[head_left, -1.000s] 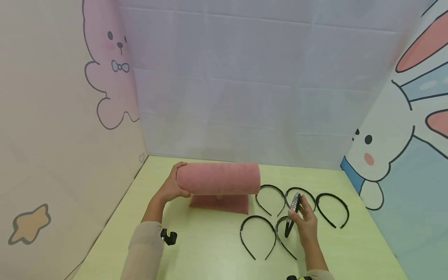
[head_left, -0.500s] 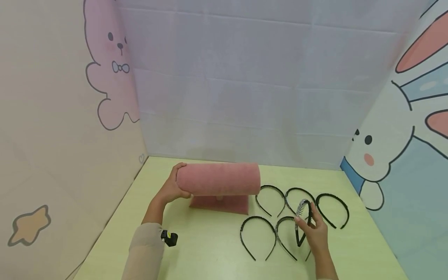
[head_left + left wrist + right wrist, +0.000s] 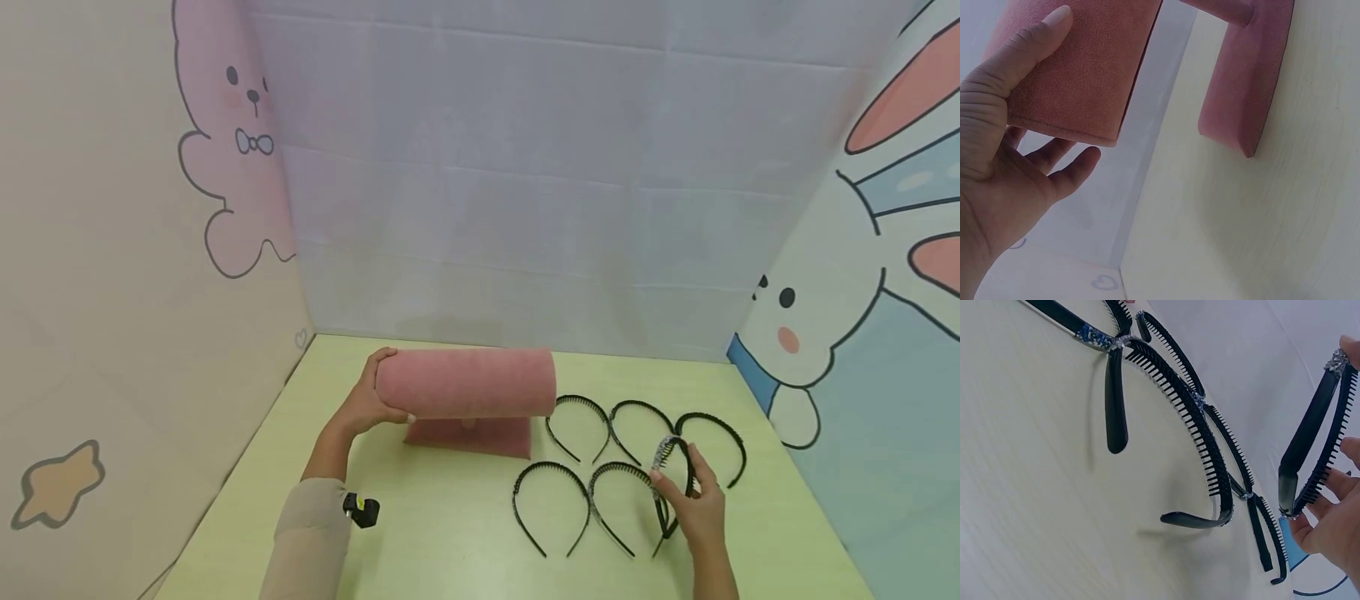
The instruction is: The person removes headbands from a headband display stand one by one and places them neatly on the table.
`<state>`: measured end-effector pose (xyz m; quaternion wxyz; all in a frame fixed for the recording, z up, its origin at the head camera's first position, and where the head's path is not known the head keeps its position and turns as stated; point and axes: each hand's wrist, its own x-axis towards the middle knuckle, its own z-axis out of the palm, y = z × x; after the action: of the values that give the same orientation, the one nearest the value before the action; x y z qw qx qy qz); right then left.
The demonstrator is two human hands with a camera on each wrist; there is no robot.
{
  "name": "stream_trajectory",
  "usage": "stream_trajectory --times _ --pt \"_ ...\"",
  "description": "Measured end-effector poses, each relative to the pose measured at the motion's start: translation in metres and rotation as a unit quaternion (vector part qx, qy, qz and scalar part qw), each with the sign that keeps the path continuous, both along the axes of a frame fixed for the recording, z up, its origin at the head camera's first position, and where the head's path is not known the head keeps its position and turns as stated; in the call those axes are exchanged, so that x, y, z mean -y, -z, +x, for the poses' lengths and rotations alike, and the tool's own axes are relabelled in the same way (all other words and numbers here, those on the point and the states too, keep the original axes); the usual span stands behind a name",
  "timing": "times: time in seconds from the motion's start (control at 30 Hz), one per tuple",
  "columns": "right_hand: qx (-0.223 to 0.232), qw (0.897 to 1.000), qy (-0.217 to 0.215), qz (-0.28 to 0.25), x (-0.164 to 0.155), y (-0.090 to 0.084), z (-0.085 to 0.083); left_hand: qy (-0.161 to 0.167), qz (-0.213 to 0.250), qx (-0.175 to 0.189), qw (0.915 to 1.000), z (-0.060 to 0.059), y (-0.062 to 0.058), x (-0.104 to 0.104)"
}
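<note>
Nearest the viewer, the right hand [image 3: 699,510] holds a rhinestone headband [image 3: 670,467] on edge above the green tabletop [image 3: 450,533], to the right of the pink stand [image 3: 467,383]. The thumb and fingers curl round the band's arch; in the right wrist view the fingertips [image 3: 1350,447] close on the two arms of the headband [image 3: 1316,434], whose toothed inner edge faces the palm and whose lower tips hang free, clear of the tabletop [image 3: 1035,487].

Just left of that hand, and in front of the stand's right end, two black toothed headbands lie flat side by side: the front-left headband [image 3: 551,468] and the front-right headband [image 3: 617,472]. Farther from the viewer, level with the stand's base, three more lie in a row: the rear-left headband [image 3: 577,402], the rear-middle headband [image 3: 641,407] and the rear-right headband [image 3: 722,427]. Neighbouring bands touch or overlap at their tips.

The stand is a horizontal velvet roll on a short post above a flat pink base [image 3: 468,437]. At the left end of the roll, the left hand [image 3: 367,404] steadies it. The left wrist view shows the thumb [image 3: 1035,37] laid along the roll's side [image 3: 1085,62] and the fingers nearly straight under its end, cupping rather than clenching.

Behind the stand rises a pale sheet wall [image 3: 525,167]. To its left is a pink bear panel [image 3: 225,167]; to its right is a rabbit panel [image 3: 862,275].
</note>
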<state>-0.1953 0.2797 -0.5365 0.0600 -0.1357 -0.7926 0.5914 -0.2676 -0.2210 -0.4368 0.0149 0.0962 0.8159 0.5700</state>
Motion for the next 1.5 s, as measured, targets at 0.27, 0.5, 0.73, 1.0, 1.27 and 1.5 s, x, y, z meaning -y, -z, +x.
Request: stream_trajectory --times 0.27,0.5,0.73,1.0,1.27,1.5 --pt "-0.002 0.999 0.022 0.03 -0.009 0.009 0.004 -0.002 -0.006 0.001 1.0 0.0 0.001 0.0" --pt "0.002 0.996 0.025 0.083 -0.016 0.015 0.007 -0.009 -0.002 -0.007 0.9999 -0.011 0.018 0.006" --pt "0.006 0.987 0.03 0.156 -0.024 0.024 0.009 -0.016 -0.014 -0.015 0.9997 -0.015 0.028 0.009" --pt "0.03 0.979 0.049 0.195 -0.033 0.033 0.011 -0.005 -0.005 -0.001 1.0 -0.001 0.001 0.0" --pt "0.054 0.973 0.064 0.216 -0.039 0.041 0.011 -0.006 -0.003 -0.005 1.0 -0.003 0.002 0.0" --pt "0.077 0.962 0.053 0.258 -0.05 0.05 0.009 -0.009 -0.004 -0.005 0.9999 -0.002 0.003 -0.001"
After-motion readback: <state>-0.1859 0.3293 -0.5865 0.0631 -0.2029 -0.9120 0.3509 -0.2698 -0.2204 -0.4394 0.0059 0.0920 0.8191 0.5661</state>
